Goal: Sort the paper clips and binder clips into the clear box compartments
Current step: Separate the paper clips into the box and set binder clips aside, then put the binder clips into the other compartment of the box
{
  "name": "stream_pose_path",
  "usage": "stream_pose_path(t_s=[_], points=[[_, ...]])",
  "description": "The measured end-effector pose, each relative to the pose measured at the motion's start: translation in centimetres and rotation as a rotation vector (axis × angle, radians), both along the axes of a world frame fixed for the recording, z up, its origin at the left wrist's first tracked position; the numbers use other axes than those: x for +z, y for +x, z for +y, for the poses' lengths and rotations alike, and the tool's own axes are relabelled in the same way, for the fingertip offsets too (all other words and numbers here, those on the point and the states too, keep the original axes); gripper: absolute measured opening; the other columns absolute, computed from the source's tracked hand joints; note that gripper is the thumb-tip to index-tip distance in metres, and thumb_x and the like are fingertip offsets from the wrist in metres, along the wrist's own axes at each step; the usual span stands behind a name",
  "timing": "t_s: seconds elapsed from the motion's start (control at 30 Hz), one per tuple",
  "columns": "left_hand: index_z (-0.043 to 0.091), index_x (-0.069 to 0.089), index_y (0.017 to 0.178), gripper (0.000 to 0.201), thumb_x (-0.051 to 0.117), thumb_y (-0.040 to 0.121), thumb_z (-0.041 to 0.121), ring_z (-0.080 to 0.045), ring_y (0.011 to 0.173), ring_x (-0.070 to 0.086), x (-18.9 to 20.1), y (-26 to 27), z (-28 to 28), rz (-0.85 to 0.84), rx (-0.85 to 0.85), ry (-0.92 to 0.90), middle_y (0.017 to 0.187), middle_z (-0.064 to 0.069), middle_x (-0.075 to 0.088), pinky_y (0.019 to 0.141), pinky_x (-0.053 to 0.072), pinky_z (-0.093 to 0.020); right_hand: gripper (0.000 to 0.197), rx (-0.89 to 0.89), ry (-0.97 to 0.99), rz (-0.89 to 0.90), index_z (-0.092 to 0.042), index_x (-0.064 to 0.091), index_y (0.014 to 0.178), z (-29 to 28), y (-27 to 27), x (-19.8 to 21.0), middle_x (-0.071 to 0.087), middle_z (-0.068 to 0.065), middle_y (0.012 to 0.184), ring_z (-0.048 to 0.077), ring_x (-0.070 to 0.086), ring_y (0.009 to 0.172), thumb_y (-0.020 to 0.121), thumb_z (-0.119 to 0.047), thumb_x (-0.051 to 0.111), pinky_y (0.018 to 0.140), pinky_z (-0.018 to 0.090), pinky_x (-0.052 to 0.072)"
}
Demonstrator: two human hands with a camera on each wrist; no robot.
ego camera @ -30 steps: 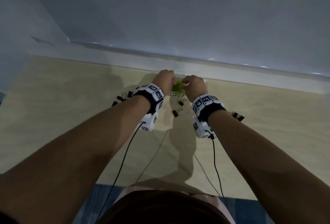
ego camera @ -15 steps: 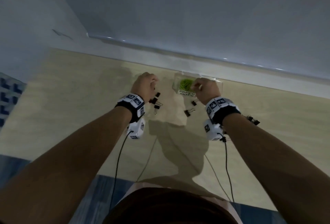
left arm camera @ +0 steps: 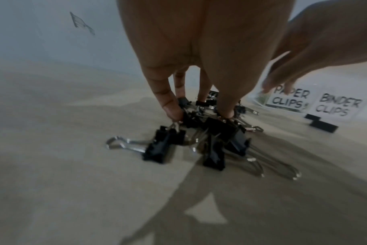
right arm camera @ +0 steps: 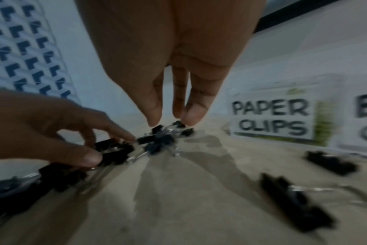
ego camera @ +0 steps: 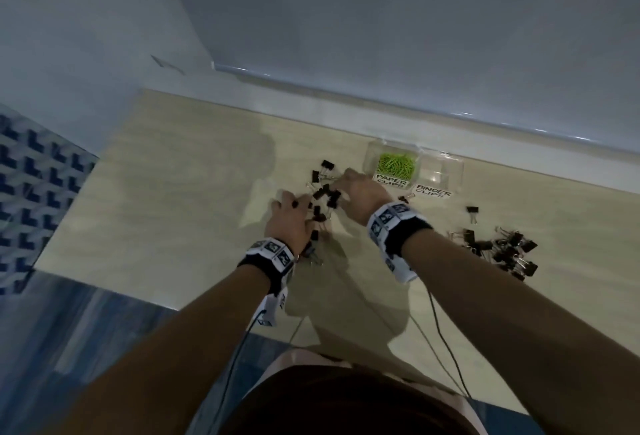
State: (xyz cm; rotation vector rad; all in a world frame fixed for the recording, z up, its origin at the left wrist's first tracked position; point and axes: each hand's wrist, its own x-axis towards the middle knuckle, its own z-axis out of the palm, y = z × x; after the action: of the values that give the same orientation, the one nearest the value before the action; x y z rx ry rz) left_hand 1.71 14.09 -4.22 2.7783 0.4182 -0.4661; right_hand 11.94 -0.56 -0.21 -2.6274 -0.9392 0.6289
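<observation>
The clear box (ego camera: 450,160) stands near the table's far edge. Green paper clips (ego camera: 394,164) fill its left compartment above a PAPER CLIPS label (right arm camera: 270,118); the right one, labelled BINDER CLIPS (left arm camera: 337,105), looks empty. A loose heap of black binder clips (ego camera: 325,192) lies left of the box. My left hand (ego camera: 301,207) reaches down into it, thumb and fingers (left arm camera: 172,112) curled round some clips (right arm camera: 113,152). My right hand (ego camera: 346,174) comes from the box side, straight fingertips (right arm camera: 191,117) touching the heap's far end.
A second heap of binder clips (ego camera: 502,251) lies at the right of the pale table (ego camera: 173,192), with single clips (ego camera: 472,211) nearer the box. A wall runs behind the box. Sensor cables (ego camera: 446,348) trail off the near edge. A blue patterned surface (ego camera: 31,199) lies far left.
Both hands were at the paper clip compartment; the left went to the binder clips first, then the right left the box and joined it at the heap. The head view swung left.
</observation>
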Motion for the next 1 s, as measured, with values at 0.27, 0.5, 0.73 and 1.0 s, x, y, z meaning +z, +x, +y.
stream_pose_path(t_s=[0.27, 0.5, 0.73, 1.0], points=[[0.013, 0.053, 0.122, 0.034, 0.055, 0.087, 0.016, -0.033, 0.105, 0.047, -0.5, -1.4, -1.4, -0.035, 0.005, -0.144, 0.120, -0.013, 0.044, 0.091, 0.046, -0.042, 0.044, -0.004, -0.167, 0.032, -0.017, 0.047, 0.129, 1.3, -1.1, -2.2, 0.035, 0.011, 0.132, 0.037, 0.037, 0.116, 0.087, -0.005, 0.052, 0.094, 0.047, 0.045], [0.010, 0.055, 0.102, 0.026, 0.064, 0.078, 0.006, -0.019, 0.088, 0.045, -0.3, -0.7, -1.2, -0.088, 0.080, -0.308, 0.107, -0.007, 0.045, 0.081, 0.039, -0.023, 0.034, -0.130, -0.096, 0.083, -0.014, 0.055, 0.111, -1.5, -0.7, -3.0, 0.045, 0.011, 0.113, 0.035, 0.049, 0.102, 0.079, -0.002, 0.058, 0.085, 0.039, 0.046], [0.015, 0.046, 0.089, 0.012, 0.057, 0.087, 0.011, -0.026, 0.080, 0.060, 0.5, -0.9, -0.3, -0.103, 0.052, -0.404, 0.087, -0.007, 0.063, 0.075, 0.052, -0.038, 0.026, -0.141, -0.153, 0.121, -0.017, 0.058, 0.109, -3.3, -0.4, -2.9, 0.049, 0.012, 0.112, 0.032, 0.051, 0.101, 0.083, -0.013, 0.061, 0.087, 0.039, 0.047], [0.013, 0.057, 0.118, 0.047, 0.042, 0.082, -0.013, -0.026, 0.096, 0.055, 0.3, -3.2, 2.0, -0.083, -0.120, -0.368, 0.107, -0.011, 0.051, 0.088, 0.047, -0.035, 0.011, -0.138, -0.002, 0.088, -0.014, 0.046, 0.081, -6.6, -0.9, -2.4, 0.051, 0.006, 0.086, 0.028, 0.052, 0.078, 0.082, -0.013, 0.057, 0.066, 0.030, 0.038]])
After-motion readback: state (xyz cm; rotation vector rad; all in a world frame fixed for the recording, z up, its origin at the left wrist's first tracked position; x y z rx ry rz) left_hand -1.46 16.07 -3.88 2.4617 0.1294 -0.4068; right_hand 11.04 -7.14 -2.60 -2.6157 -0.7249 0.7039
